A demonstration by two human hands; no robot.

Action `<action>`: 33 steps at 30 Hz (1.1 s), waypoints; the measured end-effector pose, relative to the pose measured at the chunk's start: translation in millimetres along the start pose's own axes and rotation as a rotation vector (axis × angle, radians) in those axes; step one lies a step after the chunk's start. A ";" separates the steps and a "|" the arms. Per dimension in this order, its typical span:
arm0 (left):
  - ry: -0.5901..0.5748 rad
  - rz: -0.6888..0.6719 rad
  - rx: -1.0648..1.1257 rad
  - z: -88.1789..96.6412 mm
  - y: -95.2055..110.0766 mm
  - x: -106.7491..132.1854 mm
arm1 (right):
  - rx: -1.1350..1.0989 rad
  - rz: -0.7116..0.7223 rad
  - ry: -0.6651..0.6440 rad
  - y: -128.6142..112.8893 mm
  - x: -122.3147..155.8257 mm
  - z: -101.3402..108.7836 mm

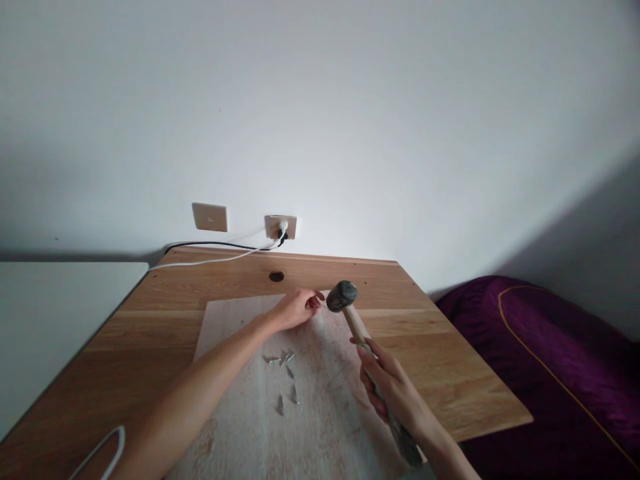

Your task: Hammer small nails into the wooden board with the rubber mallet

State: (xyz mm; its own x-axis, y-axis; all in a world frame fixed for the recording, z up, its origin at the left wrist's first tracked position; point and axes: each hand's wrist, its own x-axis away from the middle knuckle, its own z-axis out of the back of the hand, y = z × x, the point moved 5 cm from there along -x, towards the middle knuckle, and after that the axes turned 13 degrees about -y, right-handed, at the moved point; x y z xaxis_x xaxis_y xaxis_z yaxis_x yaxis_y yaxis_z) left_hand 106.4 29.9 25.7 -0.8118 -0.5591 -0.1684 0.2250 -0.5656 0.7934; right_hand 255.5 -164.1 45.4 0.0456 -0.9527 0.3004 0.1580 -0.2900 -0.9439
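Note:
My right hand (387,387) is wrapped around the wooden handle of a rubber mallet (342,297), its dark head raised up and to the left. Close to the far edge of a pale wooden board (245,427), my left hand (299,308) has its fingers curled in a pinch; what they hold, if anything, is too small to make out. The mallet head is just right of those fingertips. Several small silvery screws or nails (287,358) lie loose on the board, nearer to me than my left hand; some seem to stand upright.
Beneath the board is a wooden desk (450,373) with a round cable hole (276,276). White and black cables (210,260) run along its back to a wall socket (281,227). A purple cover (565,360) lies at the right, and a white surface (55,320) adjoins on the left.

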 end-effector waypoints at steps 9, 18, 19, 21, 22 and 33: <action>0.010 -0.058 -0.171 3.9 9.5 4.5 | 0.070 0.073 -0.049 -10.8 -11.1 -13.3; 0.007 0.024 -0.017 1.0 2.0 1.8 | -0.057 0.025 0.034 5.7 -5.6 -0.4; 0.015 0.014 -0.023 1.2 2.8 1.9 | -0.059 0.016 0.039 6.4 -4.0 1.2; 0.031 0.000 -0.041 1.3 4.3 2.0 | -0.049 -0.003 0.037 9.6 -2.2 3.1; 0.034 -0.004 -0.047 1.1 4.7 1.9 | -0.040 -0.011 0.034 11.5 -1.7 3.3; -0.006 -0.012 -0.084 -0.6 3.4 1.4 | -0.018 -0.008 -0.025 10.5 -0.4 -5.2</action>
State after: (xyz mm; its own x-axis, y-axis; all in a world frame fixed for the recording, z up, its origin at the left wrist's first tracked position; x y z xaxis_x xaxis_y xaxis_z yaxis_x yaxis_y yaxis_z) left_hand 106.3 26.9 27.8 -0.8180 -0.5482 -0.1739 0.2590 -0.6212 0.7396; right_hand 252.0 -167.3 34.7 0.0690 -0.9478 0.3114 0.1409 -0.2997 -0.9436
